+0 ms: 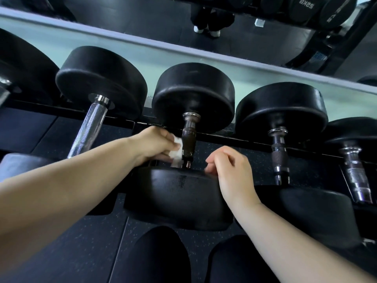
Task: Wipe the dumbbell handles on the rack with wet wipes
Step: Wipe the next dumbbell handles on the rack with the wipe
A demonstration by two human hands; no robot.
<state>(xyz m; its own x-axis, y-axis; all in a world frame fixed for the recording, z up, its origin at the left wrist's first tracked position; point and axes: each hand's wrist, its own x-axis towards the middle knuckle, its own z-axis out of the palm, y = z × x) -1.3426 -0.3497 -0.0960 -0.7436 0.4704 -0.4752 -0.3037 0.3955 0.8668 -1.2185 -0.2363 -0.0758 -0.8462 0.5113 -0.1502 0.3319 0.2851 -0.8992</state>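
- Here, head view: the left hand (pixel 153 142) pinches the wet wipe (pixel 177 150) against the middle dumbbell handle (pixel 188 136), near the rack's (pixel 234 140) rear rail.
- The right hand (pixel 229 170) is loosely curled and empty (touching the near weight (pixel 179 193)).
- Bunched, the wipe may skip the handle's far side.

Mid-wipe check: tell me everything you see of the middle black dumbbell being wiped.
The middle black dumbbell lies on the dark rack, handle pointing away from the camera. Its two thick round heads look like scuffed rubber. The short dark metal handle is knurled, with shiny collars. The left hand holds a crumpled white wet wipe against the handle's left side. The right hand, loosely curled, rests at the near head's rim.
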